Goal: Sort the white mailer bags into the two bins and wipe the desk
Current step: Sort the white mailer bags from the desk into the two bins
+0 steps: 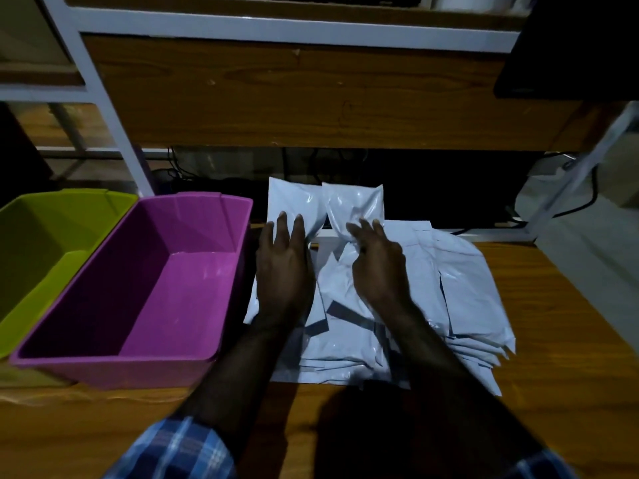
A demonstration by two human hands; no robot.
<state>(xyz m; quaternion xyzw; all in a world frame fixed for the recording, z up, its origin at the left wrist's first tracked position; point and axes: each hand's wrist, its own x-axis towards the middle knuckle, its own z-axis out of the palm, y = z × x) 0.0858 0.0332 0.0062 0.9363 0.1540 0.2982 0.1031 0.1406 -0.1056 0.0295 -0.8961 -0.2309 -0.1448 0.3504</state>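
Two bins stand side by side at the left end of the wooden desk [560, 340]: a green bin [41, 236] at the far left and a purple bin [145, 288] just beside it, their long walls touching or nearly so. Both show bare floors inside.

Right of the purple bin, a loose pile of white mailer bags [460, 292] covers the middle of the desk, reaching from its back edge almost to the near edge. The bags overlap at odd angles, and a few show grey strips along one end. Two bags at the back of the pile are lifted above the rest: a left bag [294, 202] and a right bag [359, 202], side by side, their inner edges overlapping.

The person's left hand [281, 271] lies over the lower part of the left bag with fingers straight and spread on top of it; whether the thumb pinches the bag from below cannot be told. The right hand [377, 267] has its fingers curled round the crumpled lower end of the right bag, gripping it. Both forearms reach in from the near edge, with blue checked sleeves [179, 447] at the bottom of the view.

Behind the desk's back edge stands a wooden panel [276, 91] in a white frame [103, 108], with dark cables [179, 171] below it.
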